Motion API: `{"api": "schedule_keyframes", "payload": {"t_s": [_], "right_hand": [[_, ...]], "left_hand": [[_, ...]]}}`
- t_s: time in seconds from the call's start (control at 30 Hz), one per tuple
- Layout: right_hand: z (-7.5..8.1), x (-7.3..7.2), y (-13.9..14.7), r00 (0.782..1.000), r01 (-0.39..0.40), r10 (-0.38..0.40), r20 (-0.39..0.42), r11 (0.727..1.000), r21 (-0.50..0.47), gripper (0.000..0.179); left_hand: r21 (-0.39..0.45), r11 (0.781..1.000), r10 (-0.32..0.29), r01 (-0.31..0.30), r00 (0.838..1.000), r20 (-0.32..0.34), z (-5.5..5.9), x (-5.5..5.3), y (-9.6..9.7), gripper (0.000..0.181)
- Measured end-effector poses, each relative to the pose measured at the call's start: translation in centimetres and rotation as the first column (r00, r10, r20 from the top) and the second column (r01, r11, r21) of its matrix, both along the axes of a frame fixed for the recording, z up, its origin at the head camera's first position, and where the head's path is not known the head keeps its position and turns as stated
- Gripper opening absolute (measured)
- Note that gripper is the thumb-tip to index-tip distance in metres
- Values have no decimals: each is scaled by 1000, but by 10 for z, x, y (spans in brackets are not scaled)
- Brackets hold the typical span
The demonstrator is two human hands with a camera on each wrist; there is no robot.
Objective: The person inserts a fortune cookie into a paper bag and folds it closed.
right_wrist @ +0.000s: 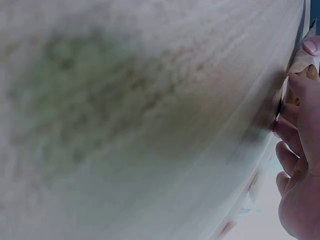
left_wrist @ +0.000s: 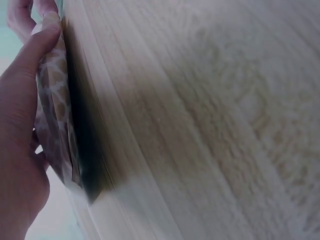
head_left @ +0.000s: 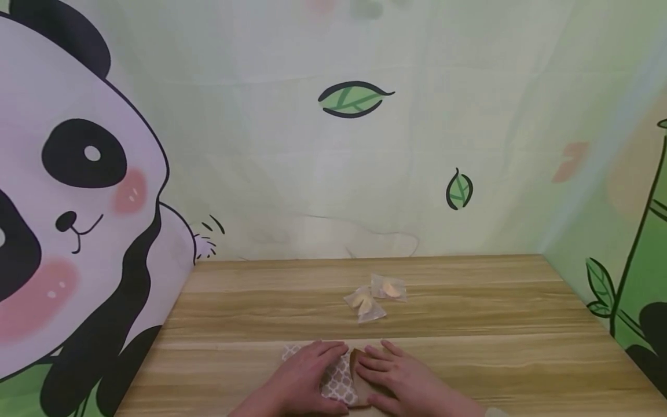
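Observation:
A paper bag (head_left: 341, 379) with a white lattice print lies flat on the table between the two hands. My left hand (head_left: 307, 376) holds its patterned left part, fingers over the far side and thumb along the near edge. In the left wrist view the thumb lies along the edge of the printed bag (left_wrist: 54, 82). My right hand (head_left: 403, 376) holds the plain brown right part, fingers spread on top and thumb at the near edge. In the right wrist view the bag's brown part (right_wrist: 311, 72) shows only partly behind the thumb and fingers.
Beyond the bag, two small clear packets, a nearer one (head_left: 365, 305) and a farther one (head_left: 389, 288), lie with pale yellowish pieces inside. The wood-grain table (head_left: 234, 307) ends at a printed cloth backdrop (head_left: 260, 174) with a panda on its left.

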State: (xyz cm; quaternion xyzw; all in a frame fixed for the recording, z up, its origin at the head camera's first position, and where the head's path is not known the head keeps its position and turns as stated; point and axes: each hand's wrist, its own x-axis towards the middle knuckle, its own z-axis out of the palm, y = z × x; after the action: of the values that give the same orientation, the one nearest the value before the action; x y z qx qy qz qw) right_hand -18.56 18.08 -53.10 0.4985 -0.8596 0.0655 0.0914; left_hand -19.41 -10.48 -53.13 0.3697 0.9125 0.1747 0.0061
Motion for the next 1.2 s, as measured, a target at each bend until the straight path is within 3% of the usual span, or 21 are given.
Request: {"api": "schedule_keyframes", "payload": {"t_s": [0.33,0.47,0.57,0.7,0.83,1.03,1.2], "right_hand": [[17,-6,7,1000,15,-16,-6,997,-80,48],[24,-13,13,998,58,-60,-27,996,-62,51],[30,-19,17,994,107,-107,4,993,-39,53],[41,-32,19,977,191,-188,98,981,-24,54],[48,-51,19,963,243,-236,129,969,-38,55],[41,-81,15,945,288,-266,190,953,-98,54],[39,-95,11,920,330,-285,269,933,-142,52]], "left_hand": [[96,994,43,-47,998,44,0,-1,-4,97],[112,991,65,-71,996,56,-3,-2,-5,97],[119,990,64,-70,996,54,-5,-3,-6,98],[132,989,57,-63,997,46,-4,-4,-7,96],[148,987,48,-53,998,37,-3,-4,-8,95],[156,987,38,-42,999,32,-3,-6,-10,95],[162,986,30,-36,999,39,-2,-8,-11,92]]}}
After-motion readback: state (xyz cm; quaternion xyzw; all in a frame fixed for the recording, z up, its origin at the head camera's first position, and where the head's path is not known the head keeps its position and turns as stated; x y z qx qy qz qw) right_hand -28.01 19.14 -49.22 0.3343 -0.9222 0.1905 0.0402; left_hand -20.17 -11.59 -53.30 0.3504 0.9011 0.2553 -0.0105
